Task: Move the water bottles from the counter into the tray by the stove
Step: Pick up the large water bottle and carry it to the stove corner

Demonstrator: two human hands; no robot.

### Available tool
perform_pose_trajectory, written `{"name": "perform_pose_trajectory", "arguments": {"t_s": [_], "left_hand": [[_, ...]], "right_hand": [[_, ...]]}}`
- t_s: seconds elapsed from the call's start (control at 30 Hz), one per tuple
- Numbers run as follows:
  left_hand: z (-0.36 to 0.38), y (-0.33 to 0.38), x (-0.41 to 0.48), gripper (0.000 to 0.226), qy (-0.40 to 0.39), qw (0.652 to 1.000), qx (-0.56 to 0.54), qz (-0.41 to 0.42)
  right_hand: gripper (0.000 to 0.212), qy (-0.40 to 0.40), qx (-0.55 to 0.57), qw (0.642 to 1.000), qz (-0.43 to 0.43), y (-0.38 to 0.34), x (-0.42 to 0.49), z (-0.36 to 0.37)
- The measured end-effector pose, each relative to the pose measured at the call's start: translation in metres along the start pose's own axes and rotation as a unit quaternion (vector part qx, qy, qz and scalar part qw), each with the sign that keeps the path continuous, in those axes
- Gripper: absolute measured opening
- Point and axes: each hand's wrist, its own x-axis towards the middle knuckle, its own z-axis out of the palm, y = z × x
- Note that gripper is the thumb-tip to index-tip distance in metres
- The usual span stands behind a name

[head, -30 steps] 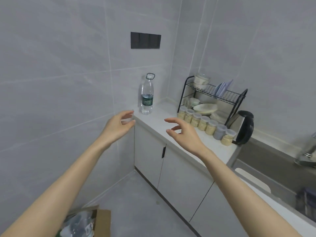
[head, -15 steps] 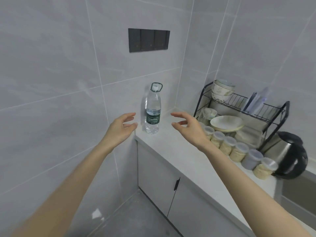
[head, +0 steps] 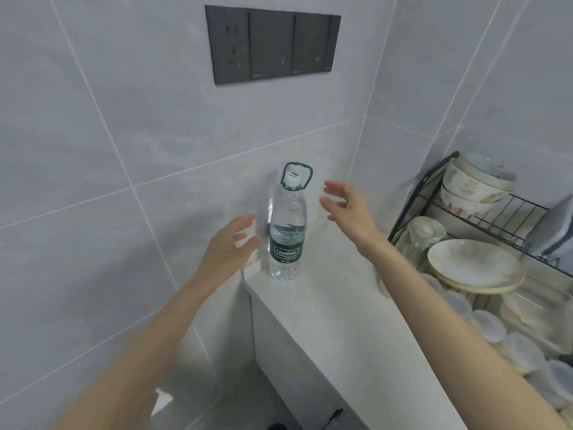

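One clear water bottle (head: 286, 225) with a green label, white cap and green carry loop stands upright at the far left end of the white counter (head: 335, 318), close to the tiled wall. My left hand (head: 231, 246) is open just left of the bottle's lower half, fingers a short gap from it. My right hand (head: 347, 209) is open to the right of the bottle's neck, fingers spread, not touching it. No tray or stove is in view.
A black wire dish rack (head: 483, 231) with bowls (head: 474, 181) and plates (head: 471, 265) stands at the right. Several lidded jars (head: 496, 330) line the counter in front of it. A dark socket panel (head: 273, 41) is on the wall above.
The view has closed in on the bottle. Both hands have moved forward and now flank it, the right hand higher near the neck.
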Motion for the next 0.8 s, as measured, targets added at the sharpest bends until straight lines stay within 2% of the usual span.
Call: {"name": "perform_pose_trajectory", "arguments": {"t_s": [0.1,0.27,0.37,0.43,0.53,0.63,0.73,0.8], "left_hand": [[0.016,-0.003,0.039,0.049,-0.002,1.000,0.011,-0.005],[0.037,-0.009,0.078,0.065,-0.039,0.999,0.005,-0.026],[0.047,-0.014,0.092,0.079,-0.075,0.996,0.025,-0.034],[0.054,-0.017,0.098,0.083,-0.083,0.996,0.012,-0.042],[0.060,-0.021,0.107,0.073,-0.070,0.997,0.009,-0.036],[0.067,-0.018,0.113,0.069,-0.088,0.996,-0.019,-0.012],[0.077,-0.023,0.120,0.075,-0.088,0.995,-0.047,0.003],[0.082,-0.031,0.121,0.084,-0.078,0.995,-0.065,-0.017]], "right_hand": [[0.038,-0.022,0.036,0.998,0.049,0.006,0.050,0.006],[0.027,-0.040,0.056,0.995,0.075,0.008,0.102,0.019],[0.024,-0.100,0.076,0.986,0.107,0.006,0.121,0.022],[0.023,-0.152,0.048,0.982,0.097,0.002,0.128,0.021],[0.030,-0.176,-0.015,0.982,0.058,-0.004,0.134,0.021],[0.033,-0.188,-0.002,0.981,0.055,-0.006,0.137,0.021],[0.034,-0.194,0.016,0.980,0.038,-0.007,0.134,0.019],[0.036,-0.194,0.025,0.980,0.022,-0.008,0.129,0.019]]}}
